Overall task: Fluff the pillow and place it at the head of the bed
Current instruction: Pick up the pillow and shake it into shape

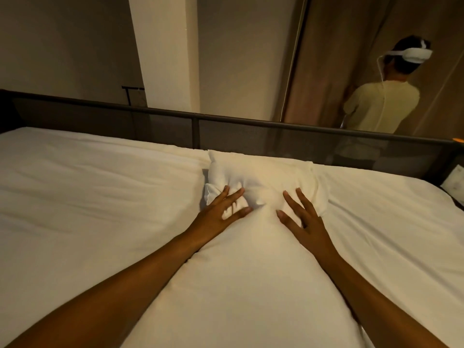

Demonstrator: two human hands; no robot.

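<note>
Pressing down with spread fingers, both hands are laid flat on the pillow, nothing being clenched or grasped. The left hand is set near the pillow's left corner, where the fabric is bunched under its fingertips; the right hand is placed just beside it, toward the pillow's right half. Beyond the fingertips, the pillow is seen lying on the bed, its far edge close against the headboard. Behind the headboard, a person wearing a headset is seen.
</note>
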